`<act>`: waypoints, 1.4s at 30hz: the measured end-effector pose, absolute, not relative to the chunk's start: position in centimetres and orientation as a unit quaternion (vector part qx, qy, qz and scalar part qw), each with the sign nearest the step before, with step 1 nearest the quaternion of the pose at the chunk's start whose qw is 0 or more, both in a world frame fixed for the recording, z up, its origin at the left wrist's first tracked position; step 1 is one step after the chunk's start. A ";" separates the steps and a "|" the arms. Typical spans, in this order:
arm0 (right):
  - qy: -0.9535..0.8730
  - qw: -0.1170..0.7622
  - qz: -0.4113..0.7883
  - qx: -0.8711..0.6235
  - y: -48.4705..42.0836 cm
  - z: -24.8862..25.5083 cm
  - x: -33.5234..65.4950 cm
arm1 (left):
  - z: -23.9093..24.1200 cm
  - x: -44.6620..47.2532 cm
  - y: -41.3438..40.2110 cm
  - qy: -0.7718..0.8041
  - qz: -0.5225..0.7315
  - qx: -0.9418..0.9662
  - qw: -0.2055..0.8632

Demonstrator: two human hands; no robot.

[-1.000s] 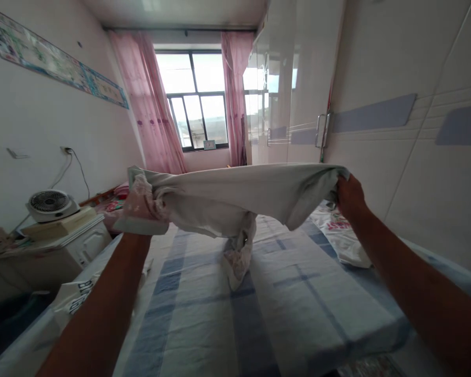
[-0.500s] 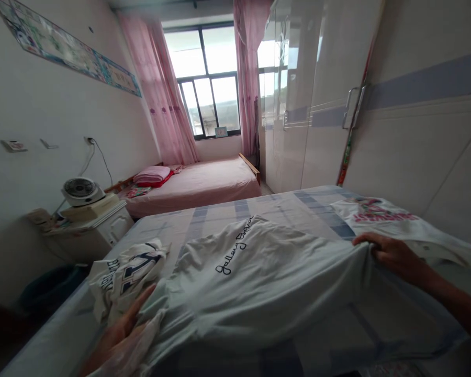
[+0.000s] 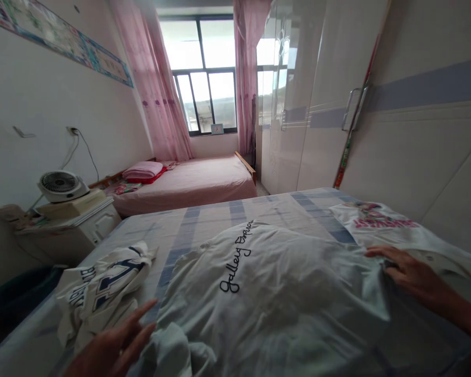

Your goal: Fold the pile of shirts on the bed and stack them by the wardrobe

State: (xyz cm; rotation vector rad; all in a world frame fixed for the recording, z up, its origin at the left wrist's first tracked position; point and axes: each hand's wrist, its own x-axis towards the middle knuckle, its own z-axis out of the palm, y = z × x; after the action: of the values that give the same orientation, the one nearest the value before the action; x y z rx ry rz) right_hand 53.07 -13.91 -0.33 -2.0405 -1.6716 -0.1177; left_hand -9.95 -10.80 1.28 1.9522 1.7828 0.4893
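A pale mint T-shirt (image 3: 282, 293) with black script lettering lies spread and wrinkled on the bed in front of me. At its left edge my left hand (image 3: 115, 340) is open, its fingers stretched out beside a bunched fold of the cloth. My right hand (image 3: 414, 275) is at the shirt's right edge. Its fingers reach out over the fabric with a gap above the thumb, and it looks open. Left of the shirt, a crumpled cream T-shirt (image 3: 110, 288) with navy lettering lies near my left hand. Beyond my right hand lies a white T-shirt (image 3: 388, 225) with a pink print.
Blue-and-white checked bedding (image 3: 220, 212) covers this bed. Past it stands a second bed (image 3: 196, 180) with a pink sheet. A fan (image 3: 63, 184) sits on a cabinet (image 3: 102, 220) at left. A tall glossy wardrobe (image 3: 325, 84) runs along the right.
The mint shirt, held stretched between both hands before, has settled flatter onto the bed. My left hand has come off the cloth, and my right hand's fingers have opened out. The view has shifted slightly.
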 end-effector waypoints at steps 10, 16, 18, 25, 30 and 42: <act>-0.589 0.187 -0.092 -0.781 -9.7 -3.3 49.1 | 1.4 -5.9 1.2 0.622 0.141 0.763 0.109; -0.605 0.161 -0.177 -0.759 -9.7 -6.0 49.4 | -1.1 -2.4 1.5 0.611 0.169 0.772 0.044; -0.604 0.173 -0.170 -0.759 -9.9 -6.1 49.7 | -1.9 -1.7 1.2 0.607 0.167 0.777 0.015; -0.577 0.180 -0.133 -0.785 -10.0 -5.9 50.7 | -2.2 -1.7 1.1 0.587 0.187 0.786 0.048; -0.572 0.156 -0.081 -0.801 -9.7 -6.1 51.8 | -2.2 -1.8 1.2 0.595 0.211 0.771 0.084; -0.566 0.186 -0.052 -0.801 -9.2 -6.9 53.3 | -2.3 -1.9 1.3 0.595 0.233 0.760 0.116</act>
State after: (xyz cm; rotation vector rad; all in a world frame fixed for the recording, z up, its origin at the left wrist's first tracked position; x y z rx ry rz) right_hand 53.31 -9.17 -6.92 -2.2561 -1.5950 -0.1451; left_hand -1.87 1.35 -2.32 2.2272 1.7417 0.6836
